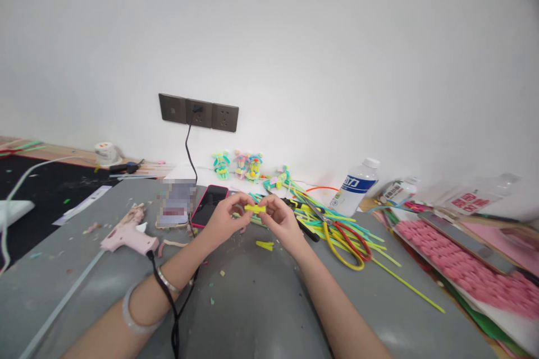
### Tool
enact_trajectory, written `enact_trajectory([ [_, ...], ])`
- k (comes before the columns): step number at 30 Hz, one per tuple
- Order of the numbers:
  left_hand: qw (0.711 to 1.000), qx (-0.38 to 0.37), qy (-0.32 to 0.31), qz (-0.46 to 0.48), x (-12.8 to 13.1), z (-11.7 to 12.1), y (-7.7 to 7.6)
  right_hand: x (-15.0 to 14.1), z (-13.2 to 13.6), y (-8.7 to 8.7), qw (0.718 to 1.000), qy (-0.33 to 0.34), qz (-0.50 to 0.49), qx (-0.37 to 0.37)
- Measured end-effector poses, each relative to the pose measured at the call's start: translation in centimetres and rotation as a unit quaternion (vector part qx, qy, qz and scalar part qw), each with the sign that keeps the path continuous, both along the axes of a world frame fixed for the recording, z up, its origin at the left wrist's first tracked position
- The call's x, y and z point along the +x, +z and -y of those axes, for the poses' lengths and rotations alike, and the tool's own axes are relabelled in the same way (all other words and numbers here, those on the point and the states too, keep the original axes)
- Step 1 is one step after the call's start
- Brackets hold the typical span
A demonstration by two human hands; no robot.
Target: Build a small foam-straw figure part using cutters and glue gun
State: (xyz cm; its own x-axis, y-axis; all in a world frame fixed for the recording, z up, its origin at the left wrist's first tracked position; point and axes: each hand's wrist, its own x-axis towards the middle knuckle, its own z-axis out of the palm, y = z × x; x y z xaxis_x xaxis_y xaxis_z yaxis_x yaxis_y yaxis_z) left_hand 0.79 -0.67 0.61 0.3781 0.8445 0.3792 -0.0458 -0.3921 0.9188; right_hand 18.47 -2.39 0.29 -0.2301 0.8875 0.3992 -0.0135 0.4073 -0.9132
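Observation:
A small yellow piece (255,209), which looks like cut pipe cleaner, is pinched between my two hands above the grey table mat. My left hand (229,216) grips its left end with thumb and fingertips. On its right end, the fingers of my right hand (281,220) are closed in the same way. Just below lies another short yellow piece (265,245) on the mat. Scissors (343,241) with one yellow and one red handle rest to the right, on a bundle of green, yellow and teal pipe cleaners (381,244).
A pink glue gun (129,235) with a black cord lies at left. Two phones, one pink-edged (210,206), lie behind my left hand. Small colourful figures (255,166) stand by the wall. A water bottle (356,188) stands at right, near pink woven material (467,269).

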Motion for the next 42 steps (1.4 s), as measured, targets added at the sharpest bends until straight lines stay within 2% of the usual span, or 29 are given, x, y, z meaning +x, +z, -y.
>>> enact_trajectory([
  [17,1.000,-0.006,-0.012,0.010,0.12,-0.06,-0.24,-0.05,-0.03,0.43,0.999,0.007,-0.021,-0.035],
  [23,1.000,-0.015,-0.006,0.002,0.29,0.14,0.28,-0.07,-0.09,0.49,0.998,0.000,-0.029,-0.053],
  [28,0.999,0.006,0.038,-0.013,0.20,0.15,0.45,0.15,-0.27,0.40,0.997,-0.009,-0.047,-0.061],
  [31,0.993,0.070,0.089,-0.042,-0.04,0.00,0.37,0.30,-0.44,0.17,0.995,-0.022,-0.061,-0.073],
  [35,0.953,0.247,0.149,-0.098,-0.41,-0.23,0.27,0.25,-0.58,-0.18,0.993,-0.021,-0.072,-0.095],
  [38,0.913,0.352,0.158,-0.135,-0.51,-0.32,0.18,0.09,-0.56,-0.29,0.992,-0.011,-0.070,-0.100],
  [42,0.878,0.415,0.163,-0.172,-0.53,-0.37,0.12,-0.07,-0.44,-0.18,0.993,0.004,-0.061,-0.105],
])
